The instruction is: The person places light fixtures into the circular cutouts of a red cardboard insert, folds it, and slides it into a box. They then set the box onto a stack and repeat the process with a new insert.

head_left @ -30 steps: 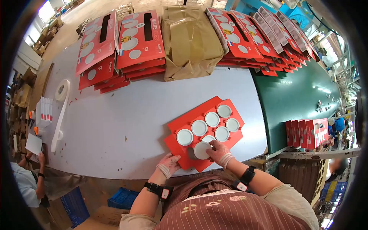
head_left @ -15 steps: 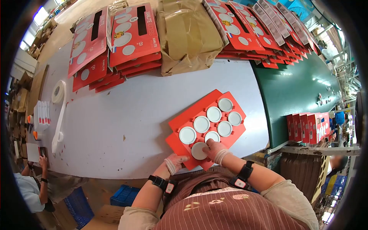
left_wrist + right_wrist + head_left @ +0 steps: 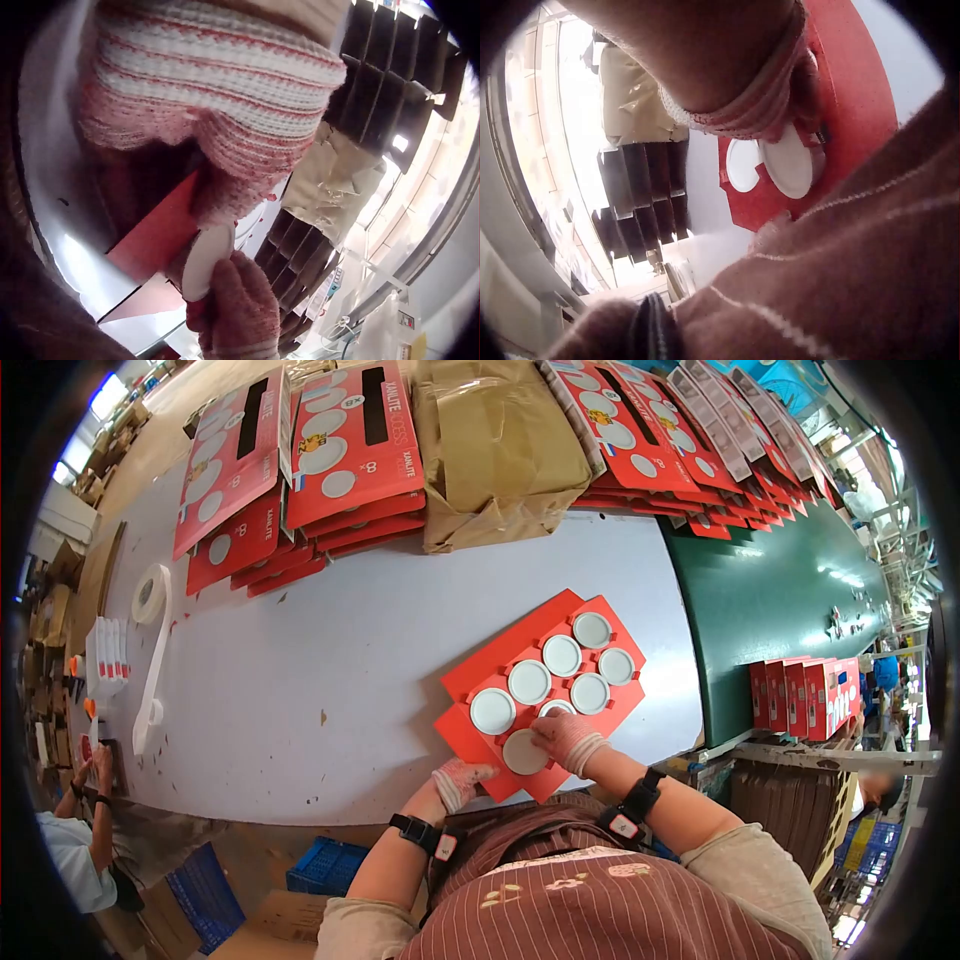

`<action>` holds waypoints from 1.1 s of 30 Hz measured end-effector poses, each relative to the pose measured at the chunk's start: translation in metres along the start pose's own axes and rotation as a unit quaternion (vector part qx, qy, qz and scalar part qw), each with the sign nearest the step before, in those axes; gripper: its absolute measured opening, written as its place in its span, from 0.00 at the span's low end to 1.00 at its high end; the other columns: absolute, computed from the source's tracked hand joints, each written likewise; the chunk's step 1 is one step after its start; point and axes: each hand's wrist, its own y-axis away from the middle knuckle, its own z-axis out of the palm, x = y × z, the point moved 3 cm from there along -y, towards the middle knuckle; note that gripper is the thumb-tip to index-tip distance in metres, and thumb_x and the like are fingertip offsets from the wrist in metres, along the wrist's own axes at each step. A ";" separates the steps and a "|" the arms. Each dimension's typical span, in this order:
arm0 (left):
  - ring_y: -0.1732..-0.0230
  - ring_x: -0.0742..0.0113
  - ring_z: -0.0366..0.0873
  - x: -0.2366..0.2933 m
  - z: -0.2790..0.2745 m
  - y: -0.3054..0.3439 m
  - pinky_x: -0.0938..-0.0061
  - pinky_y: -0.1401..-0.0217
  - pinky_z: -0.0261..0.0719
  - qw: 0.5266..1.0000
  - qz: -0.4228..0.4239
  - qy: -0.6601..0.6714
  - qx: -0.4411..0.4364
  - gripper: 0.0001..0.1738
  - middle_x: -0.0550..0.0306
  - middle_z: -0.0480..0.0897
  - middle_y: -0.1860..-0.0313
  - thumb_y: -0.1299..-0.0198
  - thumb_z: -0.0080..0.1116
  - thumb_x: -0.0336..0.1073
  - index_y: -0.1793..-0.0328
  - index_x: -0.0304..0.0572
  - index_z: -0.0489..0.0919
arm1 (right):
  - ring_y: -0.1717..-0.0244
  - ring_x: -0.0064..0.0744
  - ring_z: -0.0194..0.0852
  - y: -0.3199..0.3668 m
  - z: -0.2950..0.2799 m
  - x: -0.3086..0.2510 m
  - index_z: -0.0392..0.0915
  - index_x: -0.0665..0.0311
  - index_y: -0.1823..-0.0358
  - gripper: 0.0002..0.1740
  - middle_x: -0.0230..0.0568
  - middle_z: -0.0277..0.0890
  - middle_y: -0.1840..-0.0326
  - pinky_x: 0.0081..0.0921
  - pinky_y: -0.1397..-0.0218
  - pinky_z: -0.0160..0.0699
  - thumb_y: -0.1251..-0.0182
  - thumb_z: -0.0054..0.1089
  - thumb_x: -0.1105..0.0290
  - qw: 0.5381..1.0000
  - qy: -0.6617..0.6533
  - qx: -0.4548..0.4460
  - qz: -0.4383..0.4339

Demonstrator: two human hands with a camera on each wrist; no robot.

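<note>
A red card sheet (image 3: 462,735) lies tilted on the white table, with two rows of round white discs (image 3: 530,681) set in it, small red tabs round their rims. My right hand (image 3: 570,742), in a knit glove, pinches one more white disc (image 3: 524,753) by its edge, over the sheet's near corner. That disc (image 3: 208,262) stands edge-on before the fingers in the left wrist view. My left hand (image 3: 462,780), gloved too, grips the sheet's near left edge; its fingers are partly hidden under the card. The right wrist view shows the held disc (image 3: 786,169) beside a seated one.
Stacks of red printed cartons (image 3: 350,460) and a brown paper bundle (image 3: 500,455) line the table's far side. A tape roll (image 3: 148,595) stands left, its strip trailing. A green surface (image 3: 780,595) adjoins on the right, with more red boxes (image 3: 830,698). Another person (image 3: 75,850) works at left.
The held disc has moved down against the sheet's near corner, uncovering more of the disc behind it. My right fingers have shifted to its upper right rim. The left hand keeps its hold.
</note>
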 end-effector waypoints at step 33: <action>0.46 0.60 0.73 -0.026 -0.006 -0.013 0.63 0.43 0.74 0.998 -0.055 0.018 -0.031 0.29 0.54 0.75 0.47 0.51 0.60 0.24 0.41 0.40 0.66 | 0.67 0.54 0.75 0.012 -0.009 0.009 0.66 0.62 0.61 0.18 0.50 0.75 0.70 0.40 0.66 0.72 0.42 0.55 0.56 0.997 0.040 -0.060 0.035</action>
